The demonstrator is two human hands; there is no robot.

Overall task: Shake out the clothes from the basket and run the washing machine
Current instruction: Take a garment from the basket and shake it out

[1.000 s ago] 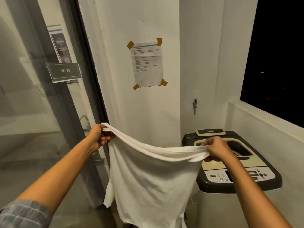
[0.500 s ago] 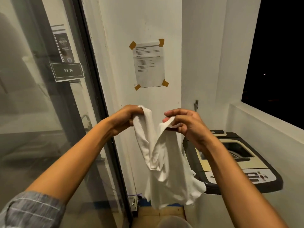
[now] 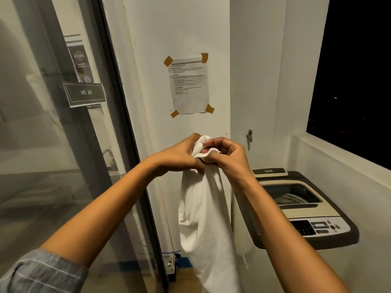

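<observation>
Cloth [image 3: 203, 218]: white, bunched, hanging straight down below the fingers.
Left hand [image 3: 182, 153], right hand [image 3: 226, 155]: fingers pinching its top edge together.

Items showing: one white garment [image 3: 203, 218] hanging centre | two hands gripping it – left hand [image 3: 179, 154], right hand [image 3: 227, 155] | one washing machine [image 3: 300, 210] standing at right | one paper notice [image 3: 189, 84] hanging on far wall | four tape pieces holding it | one door label [image 3: 85, 94] at left | one wall tap [image 3: 250, 135]
</observation>
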